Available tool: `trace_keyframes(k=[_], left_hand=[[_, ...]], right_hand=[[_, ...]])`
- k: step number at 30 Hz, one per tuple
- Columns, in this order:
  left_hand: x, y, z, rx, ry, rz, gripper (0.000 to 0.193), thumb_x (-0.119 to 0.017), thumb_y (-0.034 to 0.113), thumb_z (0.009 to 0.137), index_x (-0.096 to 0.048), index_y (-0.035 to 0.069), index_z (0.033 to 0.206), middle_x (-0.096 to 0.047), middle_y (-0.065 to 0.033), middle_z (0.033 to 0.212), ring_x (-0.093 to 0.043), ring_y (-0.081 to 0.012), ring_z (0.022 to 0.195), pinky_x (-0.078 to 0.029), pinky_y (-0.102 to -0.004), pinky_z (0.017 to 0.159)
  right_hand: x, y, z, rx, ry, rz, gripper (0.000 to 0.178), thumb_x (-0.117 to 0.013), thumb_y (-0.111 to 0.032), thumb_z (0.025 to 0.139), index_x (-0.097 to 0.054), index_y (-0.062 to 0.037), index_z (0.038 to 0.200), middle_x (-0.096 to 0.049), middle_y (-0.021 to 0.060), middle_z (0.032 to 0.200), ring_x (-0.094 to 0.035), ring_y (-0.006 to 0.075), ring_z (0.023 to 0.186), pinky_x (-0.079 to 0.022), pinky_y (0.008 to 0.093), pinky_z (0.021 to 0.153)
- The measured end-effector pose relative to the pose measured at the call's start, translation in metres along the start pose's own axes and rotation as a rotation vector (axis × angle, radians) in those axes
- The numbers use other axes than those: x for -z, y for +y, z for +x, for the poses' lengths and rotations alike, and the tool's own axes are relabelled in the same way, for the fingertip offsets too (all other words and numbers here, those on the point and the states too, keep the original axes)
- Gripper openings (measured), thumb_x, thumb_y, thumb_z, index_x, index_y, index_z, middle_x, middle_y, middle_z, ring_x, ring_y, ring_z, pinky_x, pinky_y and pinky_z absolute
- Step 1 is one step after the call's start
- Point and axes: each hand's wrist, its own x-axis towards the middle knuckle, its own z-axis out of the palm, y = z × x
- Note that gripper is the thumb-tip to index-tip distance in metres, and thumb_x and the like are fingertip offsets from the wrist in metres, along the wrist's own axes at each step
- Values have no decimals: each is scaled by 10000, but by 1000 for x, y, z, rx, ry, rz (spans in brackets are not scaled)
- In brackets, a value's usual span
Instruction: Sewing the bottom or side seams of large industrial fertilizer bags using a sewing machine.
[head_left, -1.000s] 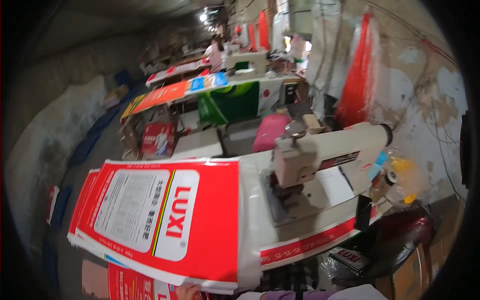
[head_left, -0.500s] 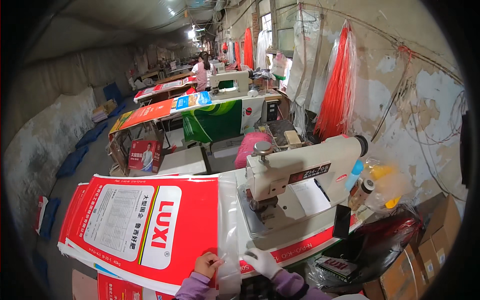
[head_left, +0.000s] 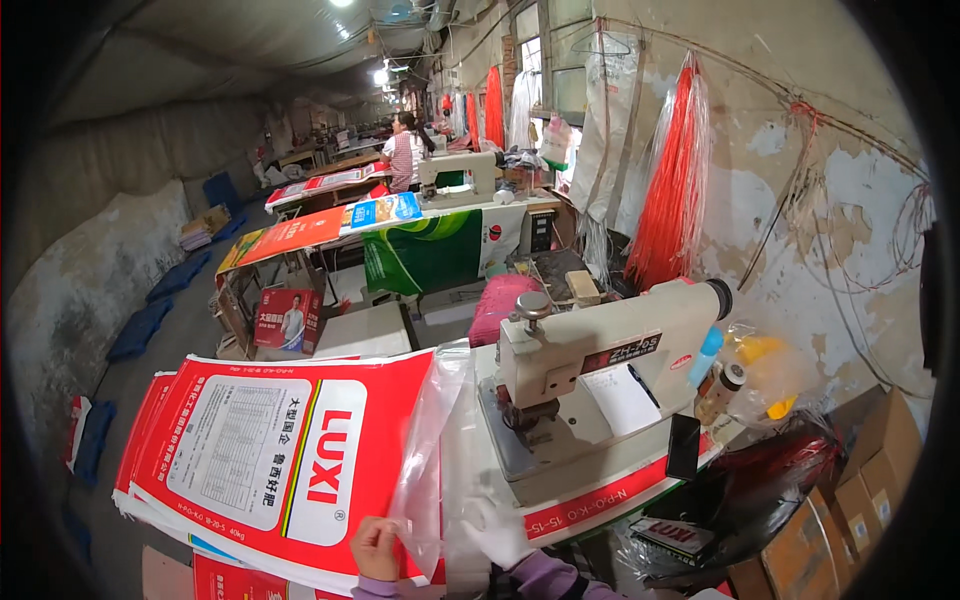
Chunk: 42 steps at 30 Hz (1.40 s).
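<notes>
A stack of red and white woven sacks (head_left: 395, 420) lies on the table in front of me, with a clear plastic liner (head_left: 425, 470) along the top sack's right end. My left hand (head_left: 376, 546), bare, is closed in a pinch on the liner's near corner, and the film is lifted and creased there. My right hand (head_left: 497, 533), in a white glove, rests just to the right with fingers stretched out on the clear film. Beyond it stands a cream sewing machine (head_left: 590, 350).
A paper pad with a pen (head_left: 620, 398) lies on the machine bed, and a black phone (head_left: 684, 447) sits at its edge. Bottles (head_left: 722, 388) stand to the right, above cardboard boxes (head_left: 805, 555). A pink bundle (head_left: 500, 308) lies behind the machine. Another person (head_left: 403, 155) works farther off.
My left hand has moved left with the liner's edge, which now folds up over the sack. My right hand has shifted slightly left and its fingers have spread.
</notes>
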Motion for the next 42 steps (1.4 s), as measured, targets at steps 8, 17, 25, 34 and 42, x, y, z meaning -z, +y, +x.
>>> trace_keyframes(k=[8,17,25,34,42], left_hand=[[-13,-44,-7,345,-38,-362,182,-594,93,875,-606,40,1049,-648,-57,858,-614,-146,774,-505,-283,715],[45,-14,-5,382,-312,336,323,-644,267,860,-660,-5,686,-558,-37,506,-514,-81,485,-399,-278,471],[28,7,3,201,-456,605,272,-680,264,839,-700,6,756,-586,-82,514,-544,-128,451,-398,-301,454],[70,17,-63,-242,-617,1207,157,-693,196,758,-588,80,738,-552,-118,641,-568,-283,541,-412,-414,494],[178,101,-147,-51,-679,1225,351,-647,100,793,-634,136,1142,-662,-119,774,-580,-267,519,-467,-382,487]], right_hand=[[-34,-75,-5,-420,-420,727,224,-695,-193,836,-620,-33,974,-627,61,857,-628,161,824,-487,294,751],[-19,-56,-25,188,-780,624,114,-612,-160,866,-641,-54,896,-569,63,1112,-526,237,1092,-425,352,933],[-13,-61,-42,337,-644,486,188,-582,-217,885,-637,-63,975,-621,56,1092,-526,230,1123,-427,353,946],[-29,-107,25,697,-1476,-521,195,-511,-137,823,-696,-83,800,-675,108,812,-613,238,865,-469,390,732],[-54,81,88,-304,-102,128,281,-648,-254,832,-617,-41,1012,-656,188,834,-656,313,744,-510,405,661]])
